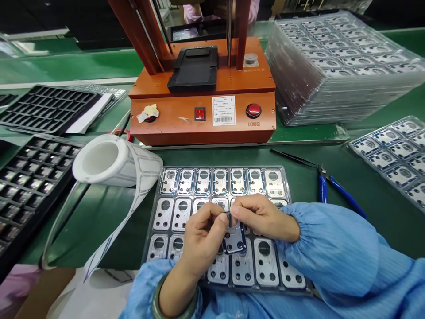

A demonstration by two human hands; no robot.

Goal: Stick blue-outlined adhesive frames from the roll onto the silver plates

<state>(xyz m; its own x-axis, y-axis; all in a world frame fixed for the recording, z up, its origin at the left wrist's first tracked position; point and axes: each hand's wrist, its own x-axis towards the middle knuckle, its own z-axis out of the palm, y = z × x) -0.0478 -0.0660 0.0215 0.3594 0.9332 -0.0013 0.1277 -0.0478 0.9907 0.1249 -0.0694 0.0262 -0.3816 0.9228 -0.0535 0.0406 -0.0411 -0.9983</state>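
Note:
My left hand (206, 232) pinches a small silver metal plate (234, 241) with round holes and a blue rim between thumb and fingers. My right hand (260, 217) is closed at the plate's upper edge, its thumb and forefinger pressed together; what lies between those fingertips is hidden. Below both hands is a clear plastic tray (150, 221) with rows of similar plates. Most plates in its far row, such as one plate (220, 181), show blue rims, while a plate (164, 213) in the middle row looks plain silver.
An orange press (202, 116) with a black fixture (195, 66) stands behind the tray. To the left are a white roll (102, 161) with a trailing strip and black trays (33, 177). Rightward lie tweezers (294, 158), blue-handled pliers (345, 195), another plate tray (395, 155) and stacked trays (352, 97).

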